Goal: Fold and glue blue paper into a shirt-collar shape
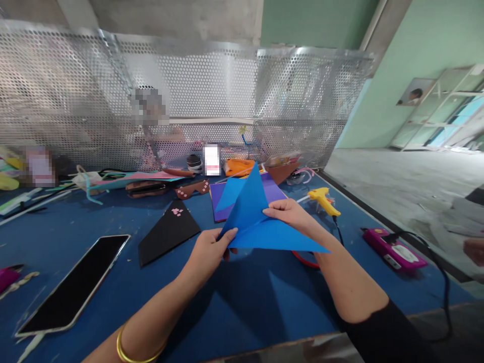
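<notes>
A folded sheet of bright blue paper [272, 237] is held above the table between both my hands. My left hand [214, 244] pinches its lower left edge, the thumb on top and the other fingers underneath. On the far side of the crease, my right hand [285, 212] is closed on the paper with thumb and forefinger. One flap stands up to a point, and another spreads toward my right forearm. Behind it lie purple sheets [274, 184] with a blue piece on them. To the left lies a black paper shape [170, 234] with small pink bits on it.
A tablet-like device [75, 285] lies at left. A yellow glue gun [324, 200] and a magenta power strip [395, 249] with a cable are at right. Brown paper glasses [192, 189] and an orange item [239, 167] sit before the perforated metal screen [212, 75].
</notes>
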Demonstrator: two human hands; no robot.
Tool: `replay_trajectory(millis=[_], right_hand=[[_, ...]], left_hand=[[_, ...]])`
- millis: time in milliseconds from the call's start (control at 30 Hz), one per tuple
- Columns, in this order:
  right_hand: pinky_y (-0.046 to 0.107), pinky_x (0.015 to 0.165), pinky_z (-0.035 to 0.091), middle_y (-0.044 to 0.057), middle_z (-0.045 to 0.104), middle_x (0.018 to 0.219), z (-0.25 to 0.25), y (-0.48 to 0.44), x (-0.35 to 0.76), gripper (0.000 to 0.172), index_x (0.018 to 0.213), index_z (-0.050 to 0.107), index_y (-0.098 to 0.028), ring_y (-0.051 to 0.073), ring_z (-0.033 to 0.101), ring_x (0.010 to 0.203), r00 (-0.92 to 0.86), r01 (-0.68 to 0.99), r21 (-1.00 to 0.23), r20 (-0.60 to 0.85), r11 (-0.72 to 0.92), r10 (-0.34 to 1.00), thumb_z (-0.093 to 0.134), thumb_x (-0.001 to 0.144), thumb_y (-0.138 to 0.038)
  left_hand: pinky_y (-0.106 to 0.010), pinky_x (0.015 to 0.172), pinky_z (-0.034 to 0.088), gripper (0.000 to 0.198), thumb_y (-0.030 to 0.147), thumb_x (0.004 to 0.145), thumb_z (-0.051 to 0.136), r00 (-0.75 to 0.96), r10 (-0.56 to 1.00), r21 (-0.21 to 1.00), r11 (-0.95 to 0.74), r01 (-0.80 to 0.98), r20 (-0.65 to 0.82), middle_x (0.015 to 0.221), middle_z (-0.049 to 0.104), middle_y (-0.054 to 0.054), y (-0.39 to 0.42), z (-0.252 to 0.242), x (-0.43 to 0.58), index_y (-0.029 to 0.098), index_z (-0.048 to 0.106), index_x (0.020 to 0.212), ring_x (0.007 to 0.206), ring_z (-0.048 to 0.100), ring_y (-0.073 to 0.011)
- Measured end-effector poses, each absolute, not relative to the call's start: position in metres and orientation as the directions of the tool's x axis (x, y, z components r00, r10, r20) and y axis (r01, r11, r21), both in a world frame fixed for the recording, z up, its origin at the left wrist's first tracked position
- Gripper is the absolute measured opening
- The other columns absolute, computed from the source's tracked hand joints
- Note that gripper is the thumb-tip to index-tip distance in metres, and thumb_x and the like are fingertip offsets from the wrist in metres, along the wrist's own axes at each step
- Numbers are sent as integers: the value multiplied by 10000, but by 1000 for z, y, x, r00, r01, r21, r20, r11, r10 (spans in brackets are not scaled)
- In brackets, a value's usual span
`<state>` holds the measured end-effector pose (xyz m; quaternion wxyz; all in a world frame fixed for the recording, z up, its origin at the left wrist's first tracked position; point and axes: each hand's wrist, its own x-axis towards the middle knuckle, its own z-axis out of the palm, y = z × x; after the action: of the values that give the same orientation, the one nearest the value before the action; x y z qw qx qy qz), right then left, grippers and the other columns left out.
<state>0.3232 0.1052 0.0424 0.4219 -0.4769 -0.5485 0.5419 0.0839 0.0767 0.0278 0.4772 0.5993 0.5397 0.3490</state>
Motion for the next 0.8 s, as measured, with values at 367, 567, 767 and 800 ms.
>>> replay_trajectory(millis=[367, 567, 767, 800], right_hand=[[290, 607, 508, 5, 718, 709, 38, 101, 324, 260, 768, 701, -183, 161, 647, 630, -284, 126, -990, -93, -59, 954, 811, 640, -381], [305, 694, 527, -9, 741, 806, 37, 109, 329, 265, 890, 736, -199, 165, 662, 715, -207, 202, -978, 16, 58, 978, 754, 678, -356], [360, 787, 510, 31, 749, 910, 29, 112, 323, 295, 936, 745, -215, 225, 664, 858, -101, 348, -925, 124, 152, 987, 685, 747, -433], [359, 800, 495, 35, 744, 921, 27, 113, 321, 298, 935, 741, -215, 225, 652, 871, -62, 380, -910, 157, 168, 986, 684, 753, -444]], left_hand=[[-256, 505, 368, 485, 639, 708, 680, 63, 983, 982, 168, 81, -174, 533, 566, -8, 82, 25, 82, 193, 546, 572, 518, 520, -150], [-270, 508, 466, 414, 541, 642, 775, 146, 943, 949, 310, -55, -299, 712, 683, -62, 81, 25, 88, 163, 653, 759, 601, 613, -172], [-256, 486, 459, 348, 441, 595, 834, 146, 935, 943, 330, -35, -322, 585, 651, -22, 76, 20, 90, 164, 633, 656, 508, 578, -146], [-248, 472, 442, 353, 438, 588, 839, 144, 936, 945, 327, -26, -320, 547, 628, -8, 75, 18, 90, 166, 618, 623, 480, 554, -134]])
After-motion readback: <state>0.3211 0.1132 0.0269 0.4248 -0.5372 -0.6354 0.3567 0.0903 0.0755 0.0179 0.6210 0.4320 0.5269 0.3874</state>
